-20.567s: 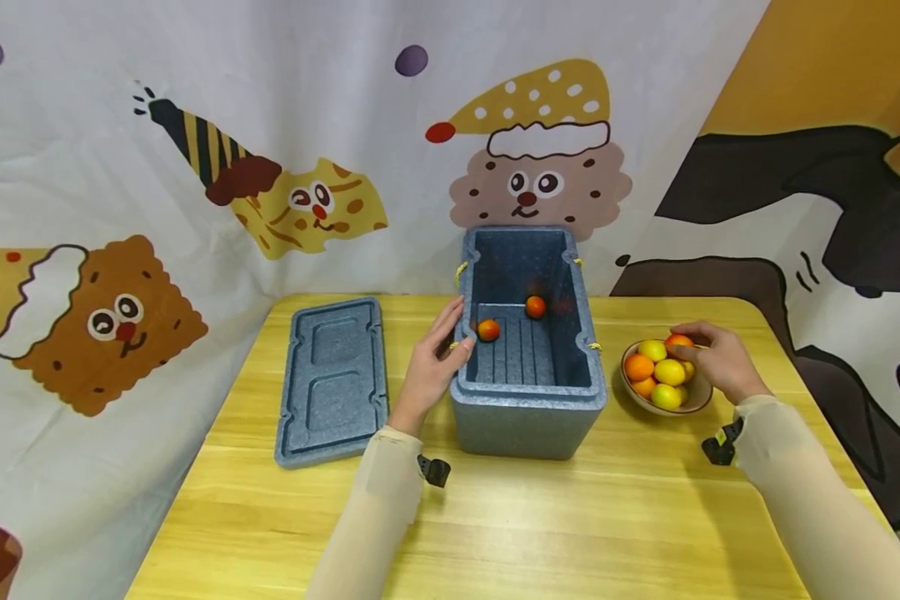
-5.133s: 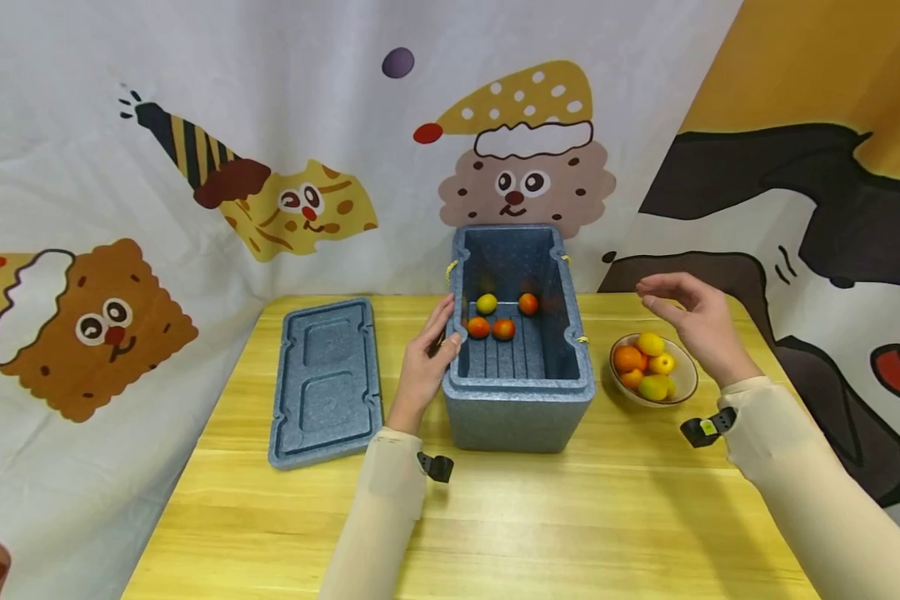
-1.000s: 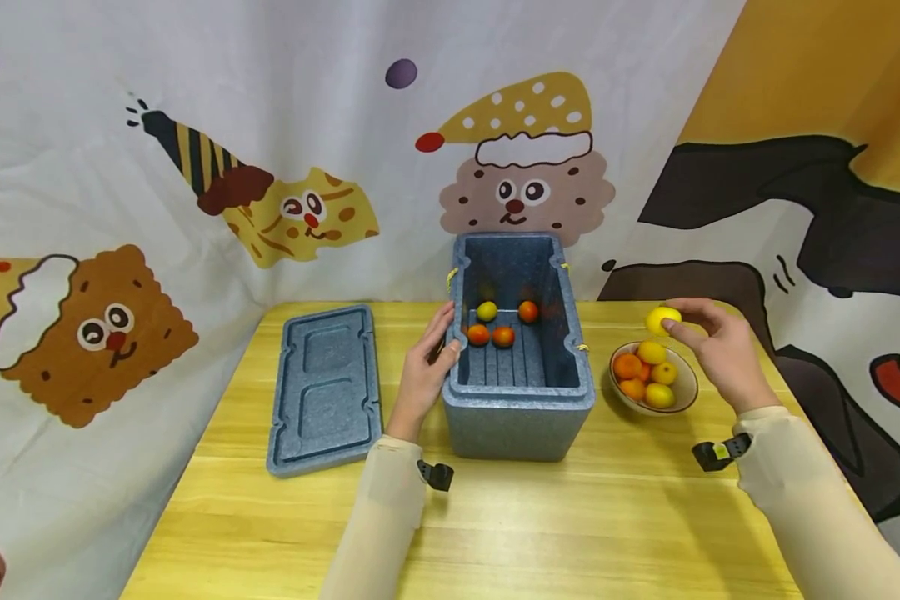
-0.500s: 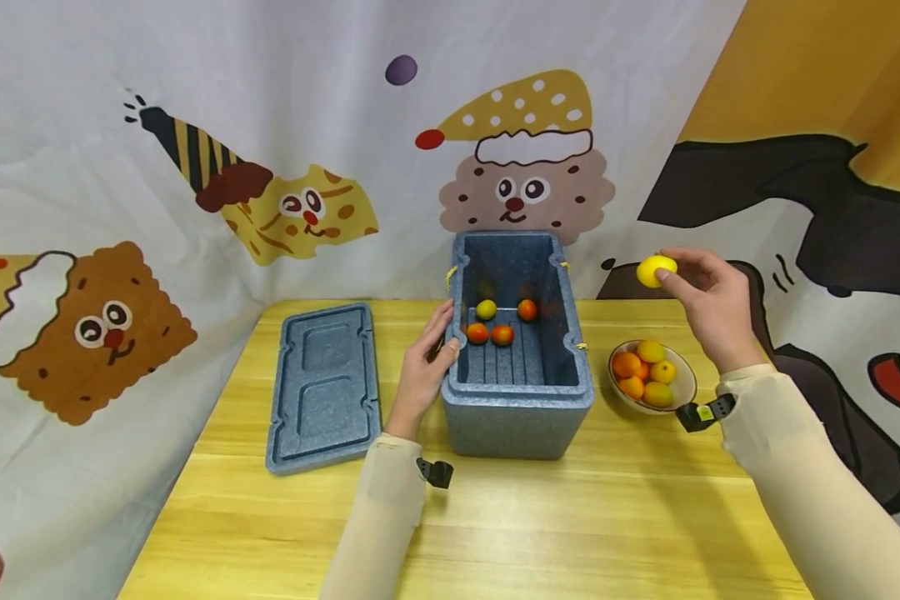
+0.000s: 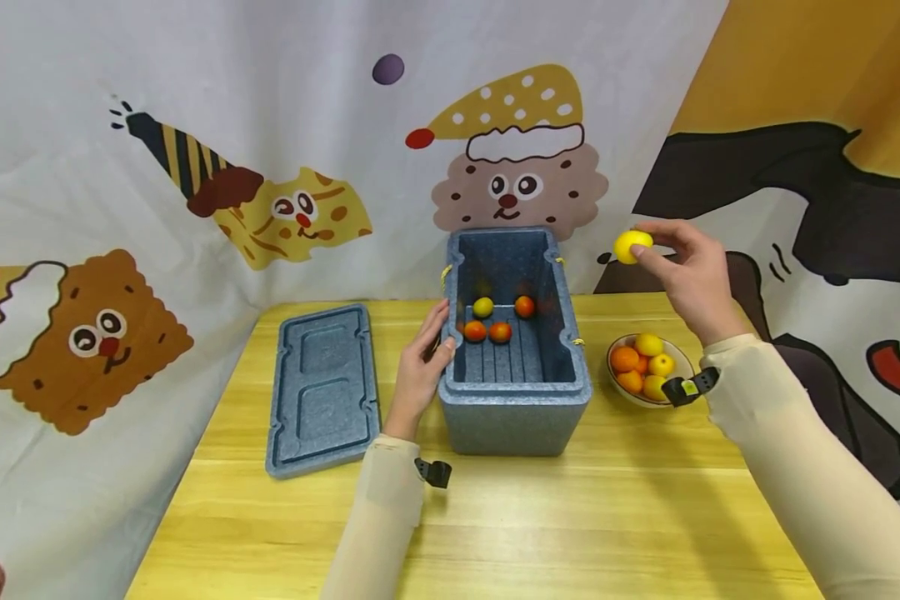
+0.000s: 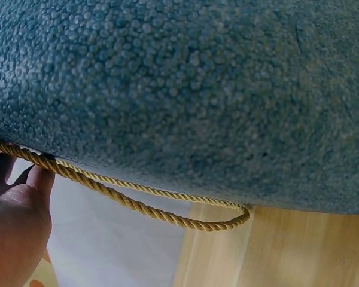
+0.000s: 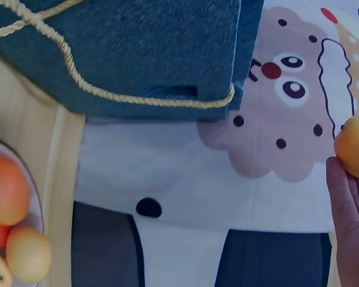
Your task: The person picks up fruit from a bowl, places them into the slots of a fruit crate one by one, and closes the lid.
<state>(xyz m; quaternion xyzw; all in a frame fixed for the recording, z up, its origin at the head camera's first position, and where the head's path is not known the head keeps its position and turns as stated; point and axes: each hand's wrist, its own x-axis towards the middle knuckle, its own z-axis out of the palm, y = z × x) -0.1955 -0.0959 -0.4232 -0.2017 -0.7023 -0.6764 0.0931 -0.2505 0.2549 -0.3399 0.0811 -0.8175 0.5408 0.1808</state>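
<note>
My right hand [image 5: 693, 275] pinches a yellow lemon [image 5: 633, 247] between thumb and fingers, raised to the right of the foam box [image 5: 513, 425]. In the right wrist view the lemon [image 7: 356, 146] shows at the right edge above the fingertips. My left hand [image 5: 417, 375] rests at the box's left side, fingers extended along the outer wall and thumb at the rim. The left wrist view has that hand [image 6: 18, 221] beside the looped rope handle [image 6: 167, 221]. Inside the box lie a yellow fruit [image 5: 483, 307] and three orange-red fruits [image 5: 524, 307].
A bowl [image 5: 686, 364] of yellow and orange fruits stands right of the box, partly behind the right wrist camera [image 5: 692, 386]. The grey-blue lid [image 5: 322, 387] lies on the wooden table [image 5: 487, 525] to the left. A cartoon-printed curtain [image 5: 285, 83] hangs behind.
Over the last second my right hand has lifted the lemon from above the bowl, up and leftward. The left hand stays at the box. Since the earliest frame, a yellow and an orange-red fruit joined those inside.
</note>
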